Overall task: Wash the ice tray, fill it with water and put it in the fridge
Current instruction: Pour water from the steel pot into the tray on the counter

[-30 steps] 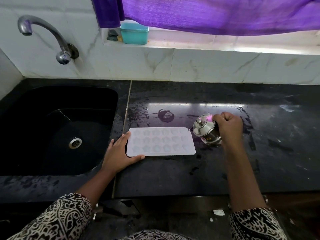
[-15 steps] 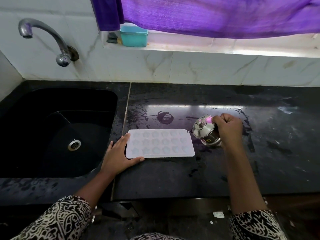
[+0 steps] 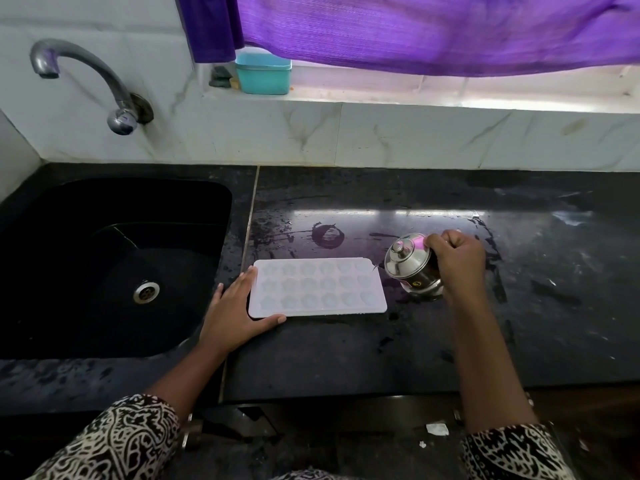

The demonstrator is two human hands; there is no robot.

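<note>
Got the white ice tray (image 3: 317, 292) lying flat on the black desk (image 3: 346, 348), just right of the sink (image 3: 104, 265). Bracing its left end with the left hand (image 3: 235, 313), fingers (image 3: 244, 282) straight and pressed together, thumb along the near edge. Gripping a little lidded steel jug (image 3: 410, 265) in the right hand (image 3: 457, 261), fingers (image 3: 438, 242) curled round it, tipped toward the tray's far right corner. Can't make out any pour.
</note>
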